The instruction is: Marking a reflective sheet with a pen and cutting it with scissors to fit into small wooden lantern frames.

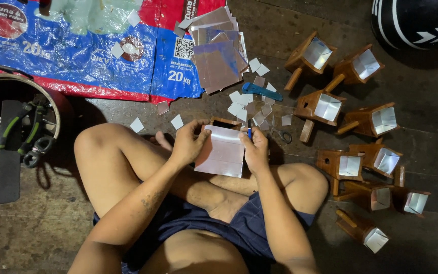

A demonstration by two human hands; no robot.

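Note:
I sit cross-legged on the floor. My left hand (188, 143) grips the left edge of a shiny square mirror sheet (222, 152) held over my lap. My right hand (255, 148) holds the sheet's right edge and also pinches a blue pen (249, 131) that points up. A small wooden box (225, 122) peeks out just behind the sheet's top edge.
Several wooden boxes with handles and mirror lining (325, 107) lie at the right. A stack of mirror sheets (218, 56), small cut squares (242, 104), a blue cutter (262, 91) and scissors (281, 134) lie ahead. A bowl of tools (13, 129) sits left, on a blue sack (67, 50).

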